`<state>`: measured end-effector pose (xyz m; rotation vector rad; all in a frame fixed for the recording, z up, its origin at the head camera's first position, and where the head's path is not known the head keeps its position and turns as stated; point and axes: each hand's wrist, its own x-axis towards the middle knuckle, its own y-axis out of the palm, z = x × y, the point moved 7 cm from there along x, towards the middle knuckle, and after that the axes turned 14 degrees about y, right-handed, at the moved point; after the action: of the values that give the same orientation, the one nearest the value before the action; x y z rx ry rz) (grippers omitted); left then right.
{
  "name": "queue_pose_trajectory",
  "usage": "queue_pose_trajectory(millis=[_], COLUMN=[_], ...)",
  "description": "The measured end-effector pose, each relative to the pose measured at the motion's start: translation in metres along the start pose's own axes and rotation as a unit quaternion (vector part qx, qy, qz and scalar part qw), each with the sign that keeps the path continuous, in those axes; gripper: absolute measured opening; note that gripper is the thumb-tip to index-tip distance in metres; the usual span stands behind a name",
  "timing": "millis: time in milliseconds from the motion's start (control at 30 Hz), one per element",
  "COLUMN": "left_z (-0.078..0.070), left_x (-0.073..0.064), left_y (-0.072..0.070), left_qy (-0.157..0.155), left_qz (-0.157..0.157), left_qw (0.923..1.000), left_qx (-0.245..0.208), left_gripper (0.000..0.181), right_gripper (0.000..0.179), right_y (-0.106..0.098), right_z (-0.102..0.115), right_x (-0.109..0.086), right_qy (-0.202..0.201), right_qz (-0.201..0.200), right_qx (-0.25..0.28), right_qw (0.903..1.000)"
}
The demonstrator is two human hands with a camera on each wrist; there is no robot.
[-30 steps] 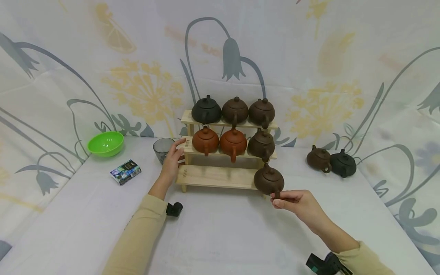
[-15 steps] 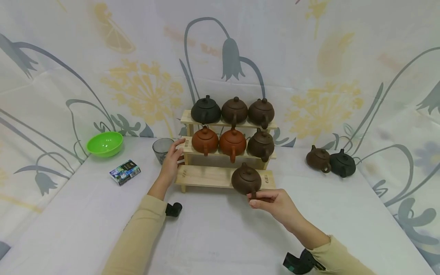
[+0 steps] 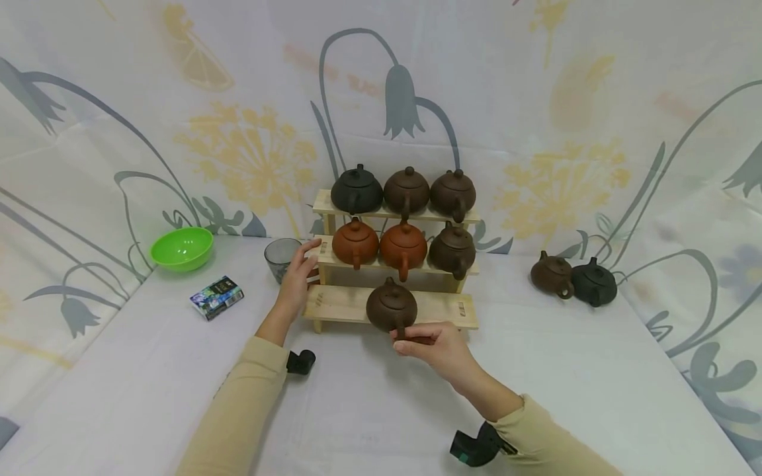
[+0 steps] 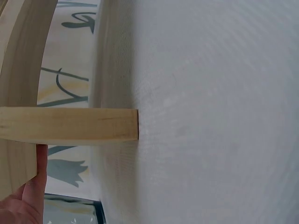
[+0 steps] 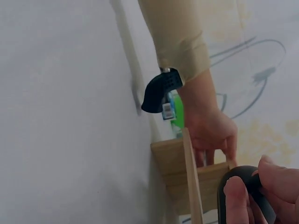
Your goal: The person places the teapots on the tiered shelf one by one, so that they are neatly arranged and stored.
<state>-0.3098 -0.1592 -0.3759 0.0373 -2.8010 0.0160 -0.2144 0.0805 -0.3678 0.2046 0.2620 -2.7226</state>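
A three-tiered wooden stand (image 3: 440, 305) bears small teapots, three on the top tier and three on the middle one. My left hand (image 3: 292, 284) grips the left end of its middle tier. In the left wrist view the fingers (image 4: 35, 186) show behind the wood. By its handle, my right hand (image 3: 437, 347) pinches a dark brown teapot (image 3: 387, 307) over the front of the bottom tier, lid upward. The middle tier carries two reddish-brown teapots (image 3: 403, 248) and a dark brown teapot (image 3: 451, 250). In the right wrist view, the fingers (image 5: 236, 196) and thumb close on the dark handle.
Beside the left hand stands a grey glass cup (image 3: 278, 254). A bright green bowl (image 3: 182, 250) and a patterned box (image 3: 217, 297) are farther left on the white-covered table. Back right, a brown teapot (image 3: 550, 274) and a black teapot (image 3: 594, 283) sit close together.
My right hand has carried the brown teapot leftward, from the bottom tier's right end to near its middle. The left hand has kept its grip on the stand.
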Motion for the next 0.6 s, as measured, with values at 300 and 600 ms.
queue_pose_trajectory(millis=[300,600], left_z=[0.0,0.001], left_x=[0.0,0.0], left_y=[0.0,-0.001], left_qy=[0.002,0.001], left_qz=[0.0,-0.003], left_qw=[1.0,1.0], left_qx=[-0.002,0.001], left_gripper=[0.041,0.041], right_gripper=[0.026,0.025], right_y=[0.025,0.045], right_z=[0.003,0.003], right_x=[0.015,0.03], right_qy=[-0.002,-0.019], right_qz=[-0.004,-0.013], right_qx=[-0.009,-0.007], right_qw=[1.0,0.9997])
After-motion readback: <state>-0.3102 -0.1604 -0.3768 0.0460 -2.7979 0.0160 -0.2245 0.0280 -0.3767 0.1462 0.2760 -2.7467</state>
